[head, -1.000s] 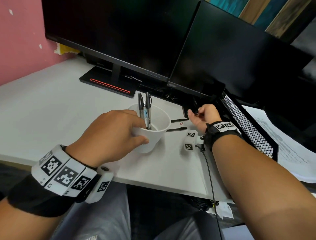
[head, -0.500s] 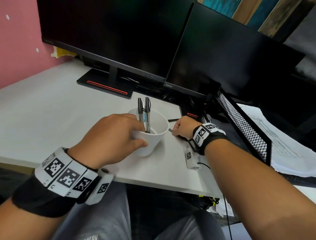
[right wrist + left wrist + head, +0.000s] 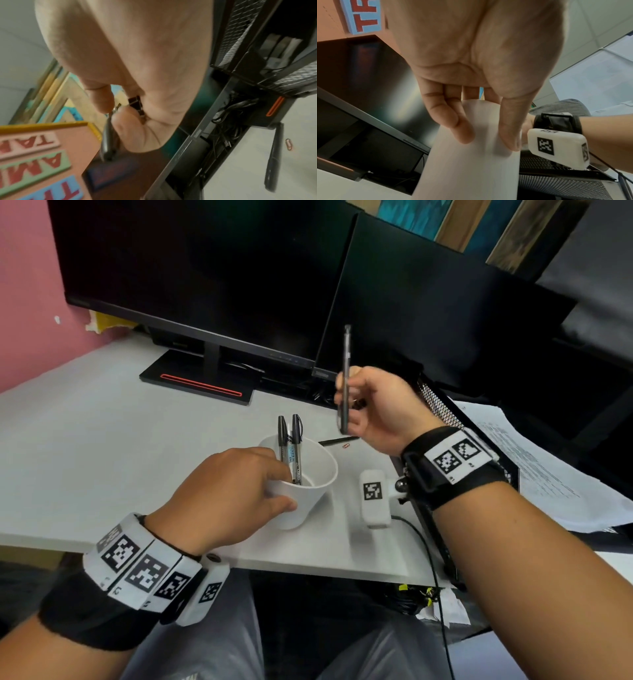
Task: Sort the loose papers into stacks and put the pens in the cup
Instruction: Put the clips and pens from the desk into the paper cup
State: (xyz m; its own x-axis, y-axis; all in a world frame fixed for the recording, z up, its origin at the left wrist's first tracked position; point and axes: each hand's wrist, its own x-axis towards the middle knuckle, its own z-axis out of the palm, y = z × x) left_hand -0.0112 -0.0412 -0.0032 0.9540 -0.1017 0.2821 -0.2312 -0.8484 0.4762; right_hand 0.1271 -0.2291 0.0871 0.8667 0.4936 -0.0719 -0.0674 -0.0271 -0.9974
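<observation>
Right hand (image 3: 380,409) pinches pen (image 3: 345,378); wall letters (image 3: 42,159) "AM", "TR".

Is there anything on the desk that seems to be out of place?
One pen and a red paper clip lie loose on the desk behind the cup, near the right hand.

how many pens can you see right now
4. Two pens stand in the cup, one pen is held upright in the right hand, one pen lies on the desk behind the cup.
</observation>
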